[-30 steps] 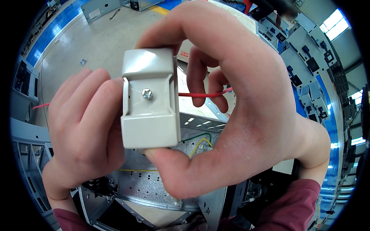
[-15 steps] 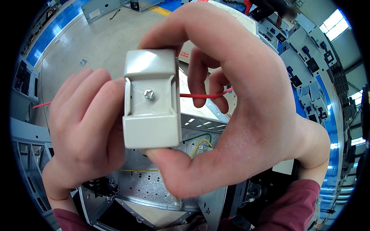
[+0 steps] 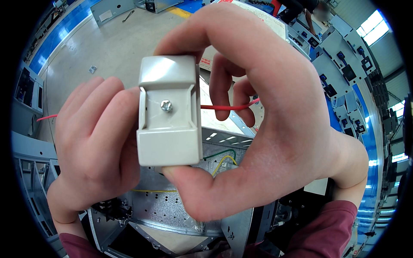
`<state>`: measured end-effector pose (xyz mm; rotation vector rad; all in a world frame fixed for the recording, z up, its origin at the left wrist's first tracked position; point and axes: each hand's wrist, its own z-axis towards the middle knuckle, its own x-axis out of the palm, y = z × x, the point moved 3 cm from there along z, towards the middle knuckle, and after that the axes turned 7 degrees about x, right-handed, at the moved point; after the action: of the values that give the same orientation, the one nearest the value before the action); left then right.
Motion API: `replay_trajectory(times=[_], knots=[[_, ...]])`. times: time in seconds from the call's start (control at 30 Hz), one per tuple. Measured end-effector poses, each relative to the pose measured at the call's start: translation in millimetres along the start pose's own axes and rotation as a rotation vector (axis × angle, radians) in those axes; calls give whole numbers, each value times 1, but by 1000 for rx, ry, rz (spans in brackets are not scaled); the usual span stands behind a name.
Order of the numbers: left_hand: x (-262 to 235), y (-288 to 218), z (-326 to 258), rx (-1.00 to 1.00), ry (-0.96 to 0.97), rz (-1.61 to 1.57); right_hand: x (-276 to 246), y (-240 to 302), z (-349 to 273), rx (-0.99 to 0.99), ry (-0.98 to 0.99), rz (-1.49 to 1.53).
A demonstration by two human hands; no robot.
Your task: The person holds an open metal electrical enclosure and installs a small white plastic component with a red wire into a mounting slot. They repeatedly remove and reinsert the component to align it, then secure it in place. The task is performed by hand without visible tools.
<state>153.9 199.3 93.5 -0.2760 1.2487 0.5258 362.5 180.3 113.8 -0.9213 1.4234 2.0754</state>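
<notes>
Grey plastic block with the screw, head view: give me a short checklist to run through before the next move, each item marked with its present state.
1. Grey block pinched between right hand thumb and forefinger: ok.
2. Left hand steadying the block's left side: ok.
3. Screw visible in the recess, unobstructed: ok.
4. Screw fully tight: cannot tell.
5. Red wire clear of the block: cannot tell, it passes behind.
6. Tool within reach: cannot tell, none in view.

The block (image 3: 169,114) I pinch is pale grey-beige with a silver screw (image 3: 166,105), a red wire (image 3: 223,106) runs behind it, yellow and green wires (image 3: 223,157) cross the silvery perforated chassis (image 3: 172,206) below, and my sleeves (image 3: 327,232) are maroon.
</notes>
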Motion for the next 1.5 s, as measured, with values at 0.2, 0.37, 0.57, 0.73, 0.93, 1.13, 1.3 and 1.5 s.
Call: replay_trajectory(times=[0.2,0.37,0.57,0.73,0.93,1.13,1.3,1.5], knots=[[1,-1,0,22,-30,19,-1,0,0,1,-3,-1],[0,-2,5,92,-151,-6,1,-1,1,0,-2,1],[6,-2,19,185,-313,-81,-1,-4,4,-4,1,6],[1,-3,22,225,-262,-117,-10,0,1,6,2,9],[0,1,15,204,-262,-115,-15,7,-1,18,18,31],[2,-1,20,224,-256,-196,-5,11,-25,-116,-23,48],[8,3,19,256,-405,-318,-13,17,-32,-2,79,152],[3,5,21,225,-326,-380,-29,10,-24,119,244,315]])
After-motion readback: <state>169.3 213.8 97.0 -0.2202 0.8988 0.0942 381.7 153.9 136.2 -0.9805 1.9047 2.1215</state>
